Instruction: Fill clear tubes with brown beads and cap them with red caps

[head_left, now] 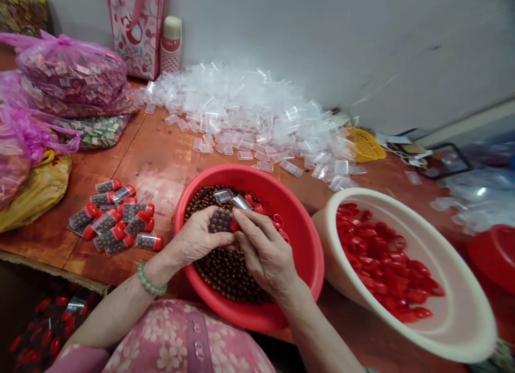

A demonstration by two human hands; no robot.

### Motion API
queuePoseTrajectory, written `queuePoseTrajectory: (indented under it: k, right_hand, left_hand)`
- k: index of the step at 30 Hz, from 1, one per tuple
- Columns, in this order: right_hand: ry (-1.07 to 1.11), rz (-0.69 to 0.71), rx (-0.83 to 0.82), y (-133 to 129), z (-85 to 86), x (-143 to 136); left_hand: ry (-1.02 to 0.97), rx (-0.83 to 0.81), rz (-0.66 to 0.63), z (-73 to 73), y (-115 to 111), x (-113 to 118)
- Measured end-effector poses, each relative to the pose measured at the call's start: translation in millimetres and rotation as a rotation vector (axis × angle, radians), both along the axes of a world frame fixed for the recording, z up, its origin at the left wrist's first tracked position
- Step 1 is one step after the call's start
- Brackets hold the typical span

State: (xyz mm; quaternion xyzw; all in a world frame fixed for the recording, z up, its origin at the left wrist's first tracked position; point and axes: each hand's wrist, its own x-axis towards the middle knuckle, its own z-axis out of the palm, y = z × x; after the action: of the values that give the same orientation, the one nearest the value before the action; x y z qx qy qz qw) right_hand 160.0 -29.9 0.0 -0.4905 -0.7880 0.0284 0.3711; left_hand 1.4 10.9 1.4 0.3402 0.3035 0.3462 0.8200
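Over a red basin [308,255] of dark brown beads [229,279], my left hand [201,236] is closed around a small clear container [221,221] filled with those beads. My right hand [265,249] pinches a red cap [234,226] at the container's right end; the fingers partly hide it, so how far it sits on cannot be told. Two clear containers [241,202] and several red caps [257,206] lie on the beads behind my hands. On the table to the left is a pile of filled, red-capped containers [108,222].
Behind the basin spreads a large heap of clear containers [257,115]. A cream basin [466,314] with red caps [382,260] stands right. Pink plastic bags [72,72], a gift bag [137,35] and a flask [171,45] stand at the left back. A yellow basket [364,145] lies behind.
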Motion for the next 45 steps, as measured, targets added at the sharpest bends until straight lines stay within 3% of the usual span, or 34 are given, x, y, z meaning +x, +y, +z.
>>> queuePoseTrajectory:
  k: [4,8,12,20,29,35,40,45]
  right_hand:
    - [0.095,0.055,-0.124,-2,5.9,11]
    - [0.441,-0.066,-0.33,6,13.6,17]
    - [0.726,-0.105,-0.393,19,18.9,9]
    - [0.646,0.01,-0.461,28,21.7,0]
    - [0.561,-0.031,-0.463,24,20.7,22]
    - [0.421,0.023,-0.561,24,28.1,38]
    - [0.669,-0.114,-0.522,27,25.0,28]
    - [0.876,-0.136,-0.473,28,22.8,1]
  left_hand:
    - [0.026,0.053,-0.062,0.1,0,-2]
    - [0.017,0.102,-0.151,-3.6,1,-4]
    - [0.029,0.108,-0.192,-5.2,1,-4]
    - [0.022,0.113,-0.227,-7.5,2,-3]
    - [0.052,0.086,-0.188,-6.3,1,-2]
    - [0.03,0.081,-0.173,-7.2,3,-2]
    - [-0.066,0.036,-0.141,-11.3,3,-1]
    - [-0.167,-0.026,-0.143,-12.6,4,-4]
